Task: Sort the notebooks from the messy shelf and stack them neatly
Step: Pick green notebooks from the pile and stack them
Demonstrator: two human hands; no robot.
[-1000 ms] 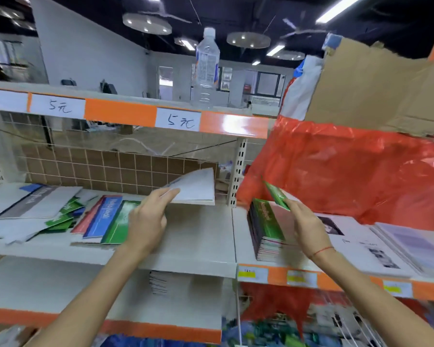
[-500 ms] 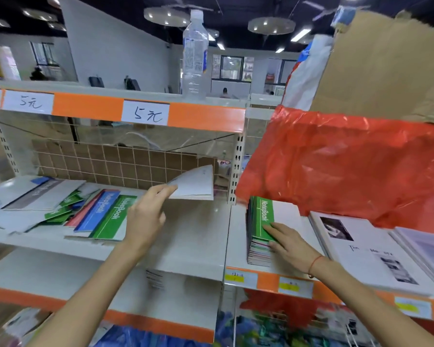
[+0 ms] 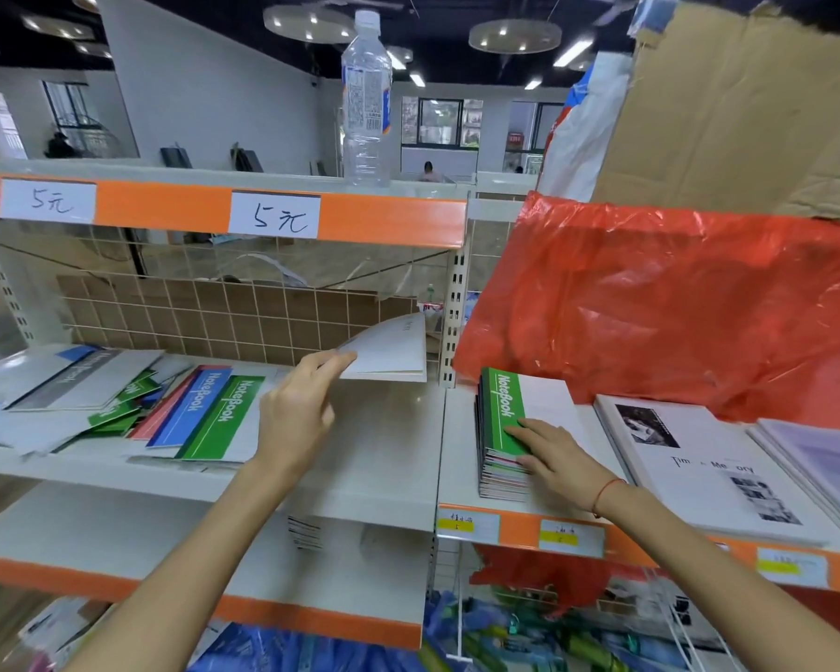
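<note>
Two hands are working at once here. The right hand (image 3: 556, 453) is lying flat, fingers straight, pressing the green-spined notebook (image 3: 508, 409) down onto the neat stack of thin notebooks (image 3: 498, 472) at the left end of the right-hand white shelf (image 3: 457, 458), likely squaring it with the ones beneath. The left hand (image 3: 297, 409) is reaching over the left-hand white shelf (image 3: 389, 443), its fingertips pinching the corner of a pale, half-open booklet (image 3: 394, 354) leaning by the upright, ready to lift it. The messy pile of green, blue and pink notebooks (image 3: 200, 414) is waiting beside that hand. A second ago the right hand was carrying the green notebook tilted above the stack; now it is lying flat on top.
</note>
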